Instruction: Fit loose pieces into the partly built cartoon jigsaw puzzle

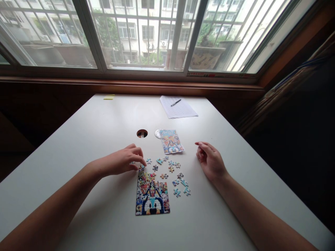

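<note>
A partly assembled jigsaw puzzle (153, 195) lies on the white table, showing a blue cartoon dog's face at its near end and many small figures above. My left hand (128, 160) hovers at the puzzle's upper left corner, fingers bent and apart, its index fingertip by a jigsaw piece (141, 167). Whether it touches that piece is unclear. Several loose pieces (177, 192) are scattered above and right of the puzzle. Beyond them is a reference picture card (172, 141) with the same design. My right hand (210, 160) rests right of the card, fingers curled in, nothing visible in them.
A round hole (142, 133) opens in the tabletop, with a silver disc (158, 134) partly under the card. Paper sheets (180, 109) with a pen (176, 102) on top lie near the far edge. Yellow strips (109, 97) are at the far left, below the barred window.
</note>
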Available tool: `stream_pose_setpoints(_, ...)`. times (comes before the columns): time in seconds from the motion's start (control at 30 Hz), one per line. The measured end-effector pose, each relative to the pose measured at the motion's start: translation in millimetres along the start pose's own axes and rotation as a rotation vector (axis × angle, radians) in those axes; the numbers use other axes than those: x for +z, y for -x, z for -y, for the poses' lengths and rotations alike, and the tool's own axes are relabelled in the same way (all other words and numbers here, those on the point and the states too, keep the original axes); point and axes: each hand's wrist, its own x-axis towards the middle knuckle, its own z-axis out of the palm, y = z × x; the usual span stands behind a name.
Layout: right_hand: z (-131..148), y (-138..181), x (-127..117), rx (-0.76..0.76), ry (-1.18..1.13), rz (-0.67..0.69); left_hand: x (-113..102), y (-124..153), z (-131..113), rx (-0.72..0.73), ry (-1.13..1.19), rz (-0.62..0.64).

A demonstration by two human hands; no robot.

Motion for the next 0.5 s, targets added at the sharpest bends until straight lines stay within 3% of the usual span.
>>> stream_pose_setpoints(0.5,0.0,2.1,-0.5,0.016,0.010,0.039,3.3,-0.3,14.4,-0.003,0.001,-0.048)
